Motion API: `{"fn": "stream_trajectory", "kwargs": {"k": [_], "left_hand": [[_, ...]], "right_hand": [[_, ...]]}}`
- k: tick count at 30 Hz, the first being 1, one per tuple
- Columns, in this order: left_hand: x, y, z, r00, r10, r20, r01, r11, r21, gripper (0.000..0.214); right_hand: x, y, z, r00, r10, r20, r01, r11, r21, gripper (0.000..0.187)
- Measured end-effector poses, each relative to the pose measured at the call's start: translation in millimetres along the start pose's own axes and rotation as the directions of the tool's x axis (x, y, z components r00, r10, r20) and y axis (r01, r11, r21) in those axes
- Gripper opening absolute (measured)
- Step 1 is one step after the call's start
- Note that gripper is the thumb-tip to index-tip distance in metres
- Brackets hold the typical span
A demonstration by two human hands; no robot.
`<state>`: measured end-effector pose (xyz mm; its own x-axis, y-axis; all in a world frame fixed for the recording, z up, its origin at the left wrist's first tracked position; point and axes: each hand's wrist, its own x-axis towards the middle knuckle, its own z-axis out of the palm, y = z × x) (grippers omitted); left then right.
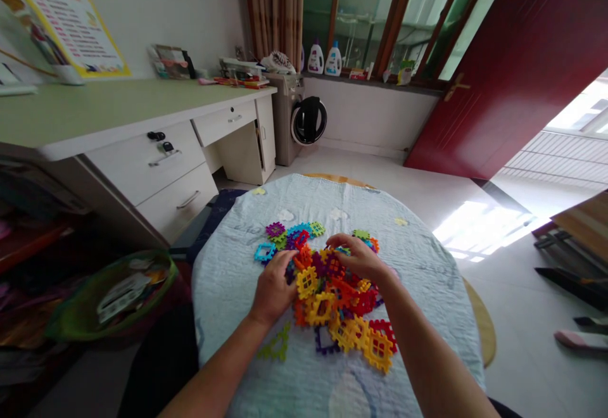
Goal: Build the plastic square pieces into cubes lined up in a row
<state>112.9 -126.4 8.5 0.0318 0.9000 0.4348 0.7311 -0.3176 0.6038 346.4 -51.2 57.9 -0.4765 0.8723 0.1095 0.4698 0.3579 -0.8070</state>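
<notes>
A heap of colourful square plastic building pieces with notched edges (pixel 320 307) lies on the cloth-covered round table (pixel 228 278). My left hand (pixel 274 286) is at the heap's left side, fingers curled against the pieces, seemingly gripping one by an orange piece (pixel 304 256); its fingertips are partly hidden. Over the heap's upper right reaches my right hand (pixel 358 258), its fingers arched and apart above purple and orange pieces. Yellow pieces (pixel 379 349) spread toward the near right. Blue, purple and green pieces (pixel 275 230) lie beyond my left hand. A green triangular piece (pixel 278 344) sits apart, near my left forearm.
A desk with drawers (pixel 152 152) runs along the left wall, and a basket of items (pixel 137 291) stands below it. Farther back are a washing machine (pixel 287 120) with its door ajar and detergent bottles (pixel 334 60) on the sill. A red door (pixel 498 76) is at right.
</notes>
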Motion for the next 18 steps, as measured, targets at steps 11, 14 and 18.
{"fn": "stream_trajectory", "kwargs": {"k": [11,14,18], "left_hand": [[-49,-20,-21.4,0.995,-0.091,-0.038,0.095,0.985,0.144,0.087],[-73,-4,-14.1,0.993,-0.050,0.109,0.027,0.979,0.202,0.121],[-84,15,-3.2,0.951,-0.076,0.298,-0.015,0.956,0.292,0.131]], "right_hand": [[-17,86,-21,0.756,0.416,-0.505,-0.563,0.807,-0.179,0.063],[-12,84,-10,0.802,0.436,-0.408,-0.539,0.822,-0.184,0.072],[-8,64,4,0.906,0.374,-0.200,-0.409,0.895,-0.178,0.075]]}}
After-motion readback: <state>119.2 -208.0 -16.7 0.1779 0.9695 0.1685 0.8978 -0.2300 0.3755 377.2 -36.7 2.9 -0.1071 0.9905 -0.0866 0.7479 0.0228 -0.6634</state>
